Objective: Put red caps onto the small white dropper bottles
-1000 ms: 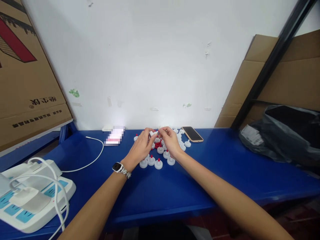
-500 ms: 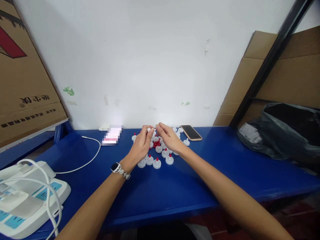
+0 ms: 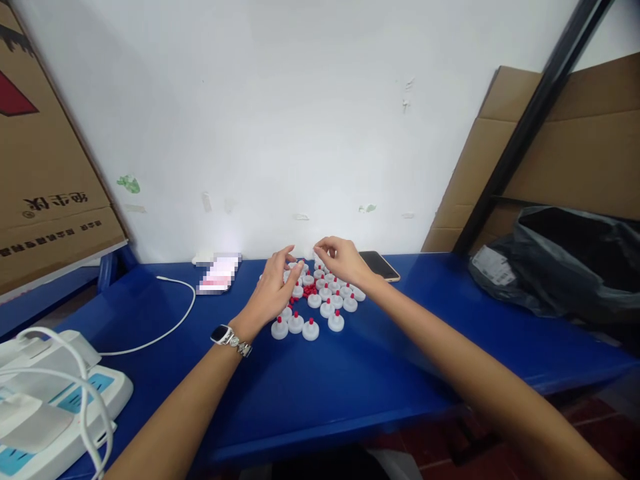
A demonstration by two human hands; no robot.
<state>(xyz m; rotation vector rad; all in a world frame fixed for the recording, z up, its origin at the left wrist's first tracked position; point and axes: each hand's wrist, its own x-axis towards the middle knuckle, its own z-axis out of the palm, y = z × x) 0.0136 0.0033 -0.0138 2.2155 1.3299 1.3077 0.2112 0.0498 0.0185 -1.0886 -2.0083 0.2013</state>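
Many white round nozzle caps (image 3: 311, 330), most with small red tips, stand in a cluster on the blue table. Among them lies a small pile of loose red tips (image 3: 309, 291). My left hand (image 3: 274, 283) hovers over the cluster's left side, fingers apart, with nothing seen in it. At the back of the cluster, my right hand (image 3: 343, 260) is closed in a pinch. A bit of white shows at its fingertips, too small and covered to tell whether it is held. Both hands hide part of the caps.
A phone (image 3: 380, 265) lies behind my right wrist. On the left are a lit, blurred-out screen (image 3: 219, 273), a white cable (image 3: 180, 320) and a power strip (image 3: 95, 393). A dark plastic bag (image 3: 550, 260) sits at the right. Cardboard stands on both sides.
My hands have moved apart. The left one has opened and no longer shows the white piece it held. The right one stays pinched, and more red-tipped caps show beneath it.
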